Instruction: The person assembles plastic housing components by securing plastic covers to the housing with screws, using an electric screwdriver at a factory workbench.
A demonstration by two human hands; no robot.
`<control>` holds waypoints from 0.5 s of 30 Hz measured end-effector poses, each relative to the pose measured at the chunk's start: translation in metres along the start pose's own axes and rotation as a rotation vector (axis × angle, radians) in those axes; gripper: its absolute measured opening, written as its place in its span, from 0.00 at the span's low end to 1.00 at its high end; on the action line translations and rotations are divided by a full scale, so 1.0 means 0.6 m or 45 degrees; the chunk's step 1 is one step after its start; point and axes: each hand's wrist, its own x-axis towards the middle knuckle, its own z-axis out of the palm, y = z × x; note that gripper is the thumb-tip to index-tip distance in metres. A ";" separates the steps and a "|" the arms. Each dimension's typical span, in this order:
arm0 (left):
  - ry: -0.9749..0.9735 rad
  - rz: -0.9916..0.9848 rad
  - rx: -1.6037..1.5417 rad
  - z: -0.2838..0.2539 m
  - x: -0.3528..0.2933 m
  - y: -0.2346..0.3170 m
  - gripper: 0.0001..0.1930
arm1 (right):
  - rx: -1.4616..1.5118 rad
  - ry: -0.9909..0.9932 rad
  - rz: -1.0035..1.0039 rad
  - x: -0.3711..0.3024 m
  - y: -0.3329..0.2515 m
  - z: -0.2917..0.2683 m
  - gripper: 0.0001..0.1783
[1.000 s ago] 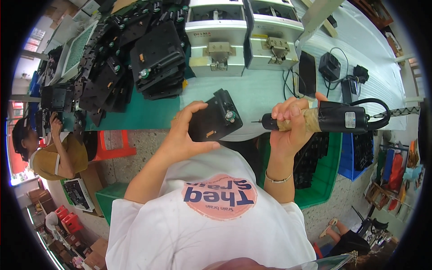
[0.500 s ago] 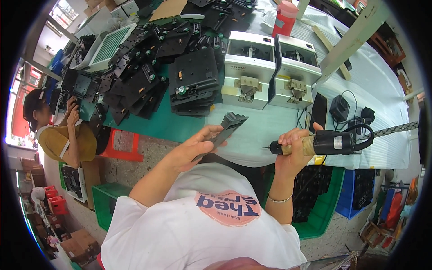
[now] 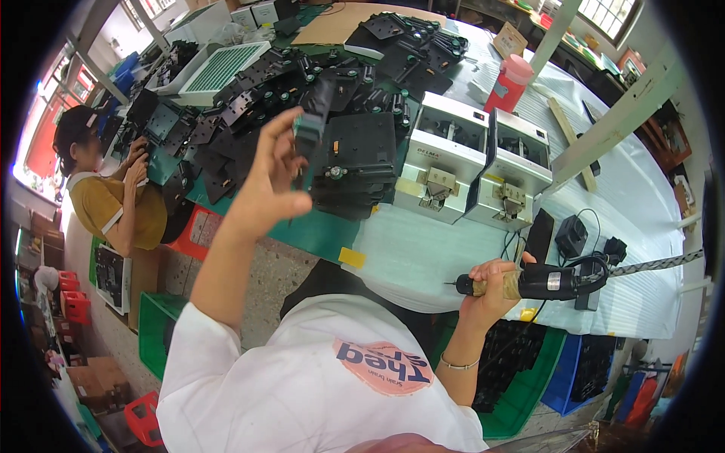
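Observation:
My left hand (image 3: 264,181) is raised over the table's left part, its fingers and thumb at a long black plastic part (image 3: 311,130) that is tilted nearly upright and blurred. Just beyond that part stands a stack of square black plates (image 3: 362,143), each with small fittings. My right hand (image 3: 492,291) is wrapped round the tape-covered grip of a black corded power tool (image 3: 550,281), whose thin bit points left above the pale table cover. Two white-and-silver machines (image 3: 445,155) with metal blocks at their fronts stand side by side beyond this hand.
Heaped black parts (image 3: 234,113) and a tray with green contents (image 3: 223,69) fill the far left. A red bottle (image 3: 510,84) stands behind the machines. Right of them are a post (image 3: 596,124) and a black adapter (image 3: 572,235). A co-worker (image 3: 113,196) handles parts at left. Green crate (image 3: 529,392) below.
My left hand has swung up and left with the black plastic part, turning it toward upright. The right hand keeps its grip on the power tool. The whole view has shifted.

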 end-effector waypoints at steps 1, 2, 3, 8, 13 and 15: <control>0.017 0.004 0.007 -0.011 0.016 -0.002 0.45 | -0.017 -0.010 0.003 0.000 -0.001 0.001 0.32; 0.053 0.026 0.118 -0.024 0.032 -0.004 0.43 | -0.013 -0.027 0.004 0.000 -0.003 0.005 0.32; 0.083 0.049 0.226 -0.035 0.047 -0.009 0.41 | -0.039 -0.022 -0.010 -0.001 -0.002 0.008 0.32; 0.013 -0.397 -0.852 -0.064 0.092 0.018 0.30 | -0.050 -0.011 -0.031 -0.001 0.005 -0.004 0.31; 0.125 -0.615 -0.830 -0.061 0.111 -0.017 0.20 | -0.050 -0.009 -0.016 0.000 0.004 0.007 0.29; 0.184 -0.636 -0.616 -0.039 0.114 -0.020 0.17 | -0.050 -0.019 -0.014 -0.001 0.006 0.008 0.30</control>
